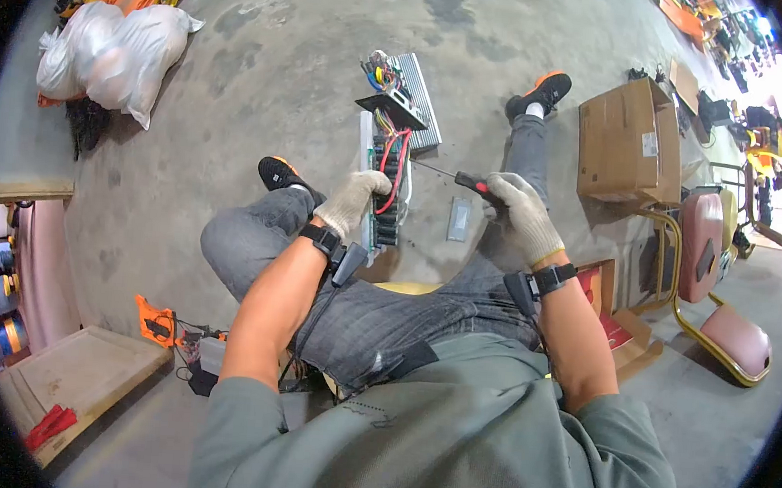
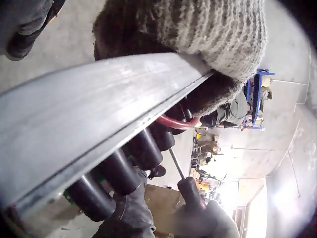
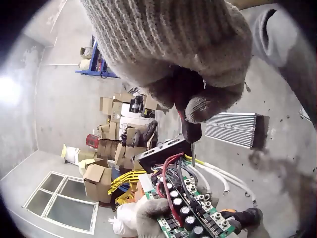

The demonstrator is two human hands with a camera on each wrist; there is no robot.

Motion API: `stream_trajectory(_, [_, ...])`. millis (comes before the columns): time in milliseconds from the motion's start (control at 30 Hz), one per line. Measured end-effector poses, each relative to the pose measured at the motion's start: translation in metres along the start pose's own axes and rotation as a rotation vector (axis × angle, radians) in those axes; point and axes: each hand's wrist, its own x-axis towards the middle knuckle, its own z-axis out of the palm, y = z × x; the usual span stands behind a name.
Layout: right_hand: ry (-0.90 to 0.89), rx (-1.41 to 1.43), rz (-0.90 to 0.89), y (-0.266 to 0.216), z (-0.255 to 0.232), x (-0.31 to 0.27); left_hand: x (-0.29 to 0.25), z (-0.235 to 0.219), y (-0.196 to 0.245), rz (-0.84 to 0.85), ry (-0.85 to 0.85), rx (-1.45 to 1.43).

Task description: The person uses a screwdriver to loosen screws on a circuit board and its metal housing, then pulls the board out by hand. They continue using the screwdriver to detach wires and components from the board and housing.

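Observation:
My gloved left hand (image 1: pixel 355 202) grips a circuit board (image 3: pixel 215 217) by its aluminium side plate (image 2: pixel 109 94). Rows of black capacitors (image 2: pixel 143 148) and thick red wires (image 1: pixel 404 163) run along the board. In my gloved right hand (image 1: pixel 527 219) is a screwdriver (image 1: pixel 477 186) with a black and red handle. Its shaft points left, the tip close to the board's wired edge. Wires join the board to a black end panel (image 1: pixel 391 110). Beyond that, a finned silver heat sink (image 3: pixel 230 130) lies on the floor.
A small grey rectangular plate (image 1: pixel 459 220) lies on the concrete floor between my legs. To the right stand a cardboard box (image 1: pixel 625 142) and a pink-padded chair (image 1: pixel 701 248). White bags (image 1: pixel 118 57) sit at the far left, and a wooden board (image 1: pixel 82 386) is at the near left.

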Motion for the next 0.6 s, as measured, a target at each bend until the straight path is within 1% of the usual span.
stream_trajectory(67, [-0.005, 0.015, 0.005, -0.005, -0.003, -0.005, 0.001, 0.001, -0.001, 0.018, 0.012, -0.004])
stream_trajectory(133, [-0.014, 0.03, 0.01, -0.006, -0.006, -0.008, -0.001, 0.003, 0.004, -0.044, 0.044, -0.063])
stream_trajectory(167, [0.003, 0.046, 0.006, -0.005, -0.007, -0.008, -0.002, 0.004, 0.006, -0.044, 0.046, -0.062])
stream_trajectory(233, [0.019, 0.063, 0.003, -0.005, -0.009, -0.011, -0.009, 0.012, 0.017, -0.086, 0.001, -0.131])
stream_trajectory(467, [-0.016, 0.077, 0.026, -0.011, -0.011, -0.021, -0.007, 0.014, 0.017, -0.009, 0.05, -0.159])
stream_trajectory(533, [-0.032, 0.084, 0.032, -0.017, -0.007, -0.028, -0.003, 0.011, 0.015, 0.012, -0.008, -0.211])
stream_trajectory(567, [-0.023, 0.035, 0.028, -0.02, -0.005, -0.031, -0.003, 0.008, 0.014, 0.013, -0.002, -0.213])
stream_trajectory(600, [-0.014, -0.015, 0.024, -0.021, -0.004, -0.033, -0.004, 0.006, 0.015, -0.025, -0.056, -0.224])
